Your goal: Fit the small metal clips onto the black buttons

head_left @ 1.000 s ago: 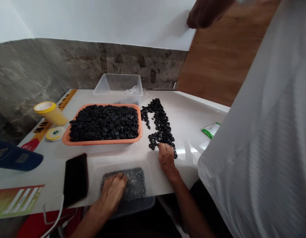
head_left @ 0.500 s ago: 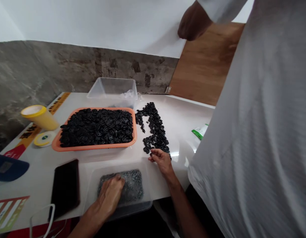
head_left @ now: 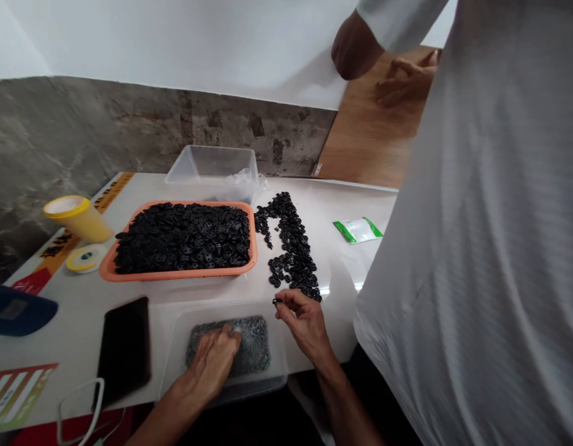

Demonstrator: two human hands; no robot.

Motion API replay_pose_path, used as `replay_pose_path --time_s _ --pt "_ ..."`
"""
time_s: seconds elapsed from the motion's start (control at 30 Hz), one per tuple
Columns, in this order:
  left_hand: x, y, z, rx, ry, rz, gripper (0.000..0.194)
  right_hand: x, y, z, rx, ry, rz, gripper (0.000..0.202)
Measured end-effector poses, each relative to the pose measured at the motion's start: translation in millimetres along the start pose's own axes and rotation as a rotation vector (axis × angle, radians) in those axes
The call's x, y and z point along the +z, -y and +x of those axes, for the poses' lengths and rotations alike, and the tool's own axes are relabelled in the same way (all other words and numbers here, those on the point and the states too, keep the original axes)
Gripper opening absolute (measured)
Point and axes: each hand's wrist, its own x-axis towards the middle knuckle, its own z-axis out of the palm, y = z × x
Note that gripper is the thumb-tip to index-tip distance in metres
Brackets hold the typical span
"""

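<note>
My right hand point(head_left: 305, 322) pinches a small black plastic piece point(head_left: 277, 301) between thumb and fingertips, just in front of the loose pile of black pieces point(head_left: 293, 248). My left hand point(head_left: 215, 353) reaches into the clear plastic bin point(head_left: 172, 347), its bunched fingertips down at the small grey metal parts point(head_left: 256, 347). What those fingers grip is hidden or too small to name. Beyond the bin stands an orange basket point(head_left: 174, 276), heaped with the same kind of black pieces.
A dark phone point(head_left: 124, 347) lies left of the bin. Farther left are a yellow tub point(head_left: 79, 220), its lid point(head_left: 85, 258) and a dark blue object point(head_left: 21, 311). Behind the basket is another clear bin point(head_left: 212, 162). A green-white packet point(head_left: 358, 230) lies near a person in white point(head_left: 476, 248).
My right hand has drawn slightly down from the pile, and its black piece now shows clearly. My left hand has shifted slightly right. The other person's second hand and more of the packet have appeared.
</note>
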Motion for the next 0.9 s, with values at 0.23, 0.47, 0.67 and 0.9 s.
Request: replay_pose_path --time_s 0.23,0.47,0.67,0.9 --pt "-1.2 -6.0 0.1 0.059 0.027 0.136 0.050 12.1 17.1 -16.7 -0.153 0.042 -0.169 0.015" --pt "1.1 -7.5 5.5 0.129 0.087 0.164 0.049 21.2 20.3 -25.9 -0.083 0.144 -0.114 0.015" --pt "6.1 0.9 4.4 0.086 0.095 0.103 0.041 23.1 11.7 -25.1 -0.116 0.131 -0.151 0.024" --pt "14.4 -4.5 7.7 0.095 0.095 0.095 0.047 28.2 9.6 -23.5 -0.062 0.126 -0.158 0.023"
